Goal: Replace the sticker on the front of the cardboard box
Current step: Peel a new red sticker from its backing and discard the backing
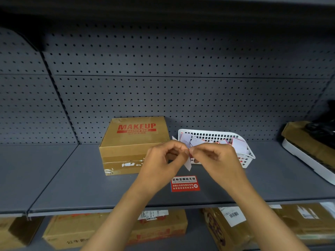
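Both hands, left hand (161, 162) and right hand (213, 158), pinch a sticker (188, 164) right of the cardboard box (130, 147).

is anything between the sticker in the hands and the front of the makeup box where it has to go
Nothing visible. The left hand and right hand pinch a small white-backed sticker just right of the brown MAKEUP cardboard box. Its front face, with torn white residue, is open apart from the left hand overlapping its right end.
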Available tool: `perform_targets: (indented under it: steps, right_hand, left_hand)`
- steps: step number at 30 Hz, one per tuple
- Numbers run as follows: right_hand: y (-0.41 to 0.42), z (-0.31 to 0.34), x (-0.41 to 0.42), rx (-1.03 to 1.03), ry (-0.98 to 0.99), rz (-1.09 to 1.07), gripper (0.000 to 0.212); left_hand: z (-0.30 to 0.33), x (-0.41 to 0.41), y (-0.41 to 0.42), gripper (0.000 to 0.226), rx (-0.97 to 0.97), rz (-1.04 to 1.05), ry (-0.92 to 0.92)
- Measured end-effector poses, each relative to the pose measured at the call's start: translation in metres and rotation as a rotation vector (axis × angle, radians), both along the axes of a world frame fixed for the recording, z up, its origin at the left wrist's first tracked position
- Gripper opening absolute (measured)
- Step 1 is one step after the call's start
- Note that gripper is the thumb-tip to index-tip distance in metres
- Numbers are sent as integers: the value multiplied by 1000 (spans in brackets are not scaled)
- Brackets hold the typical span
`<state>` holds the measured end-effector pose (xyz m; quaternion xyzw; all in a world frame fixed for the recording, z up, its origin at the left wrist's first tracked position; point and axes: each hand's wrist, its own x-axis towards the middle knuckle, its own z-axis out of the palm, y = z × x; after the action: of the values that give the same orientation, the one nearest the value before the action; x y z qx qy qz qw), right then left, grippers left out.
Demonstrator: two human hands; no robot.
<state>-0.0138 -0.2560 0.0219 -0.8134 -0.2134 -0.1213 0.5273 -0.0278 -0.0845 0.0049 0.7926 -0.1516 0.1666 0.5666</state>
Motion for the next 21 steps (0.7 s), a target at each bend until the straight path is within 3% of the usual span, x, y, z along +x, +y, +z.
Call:
perform_targets:
  steps: [5,13,21]
  right_hand:
    - [-1,1,2,53,81,-44,14]
    - [-12,6,9,174,185,-143,16]
    - [-55,17,22,368,248,-323,24]
  left_hand:
    - [2,1,-1,10,-25,-21,39]
    - [3,12,-5,19,-290,-42,184]
    - [15,41,-15,27,-340,179,300]
